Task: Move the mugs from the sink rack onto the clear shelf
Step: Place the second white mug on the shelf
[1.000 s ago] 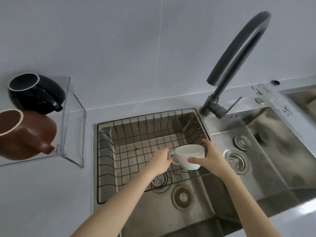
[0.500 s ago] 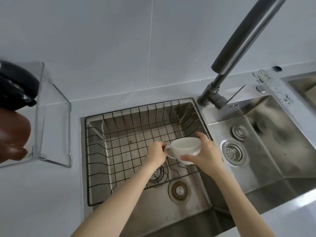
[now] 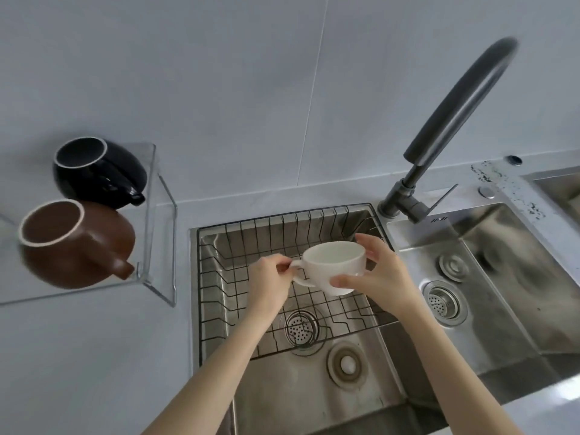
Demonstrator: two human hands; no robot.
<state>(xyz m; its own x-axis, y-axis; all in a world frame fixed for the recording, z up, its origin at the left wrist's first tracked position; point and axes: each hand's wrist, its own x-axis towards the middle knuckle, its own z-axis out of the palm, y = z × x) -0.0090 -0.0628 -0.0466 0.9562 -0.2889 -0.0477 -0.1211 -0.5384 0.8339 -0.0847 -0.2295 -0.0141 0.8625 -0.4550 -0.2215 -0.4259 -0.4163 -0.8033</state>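
Presently, a white mug [image 3: 334, 267] is held in the air above the wire sink rack [image 3: 251, 296], upright with its opening facing up and its handle pointing to the person's left. The left hand [image 3: 270, 282] has its fingers closed in a pinch on the handle. The right hand [image 3: 379, 277] cups the mug's body: the thumb lies against the near lower wall and the fingers curl round the far side, so this hand is closed on the mug as well. No part of the mug touches the rack.

The rack sits inside the left basin of a stainless steel sink [image 3: 314, 387] and holds no other mug. A round strainer drain [image 3: 302, 327] shows through the rack's wires below the left forearm. A dark curved faucet [image 3: 452, 120] rises from the divider between the basins, and its spout arches up and to the right.

On the counter to the left of the sink stands the clear shelf [image 3: 160, 233]. Two mugs rest on it: a black mug [image 3: 97, 171] at the back and a brown mug [image 3: 78, 243] in front, close together, both handles pointing toward the sink. The white mug is well apart from the shelf.
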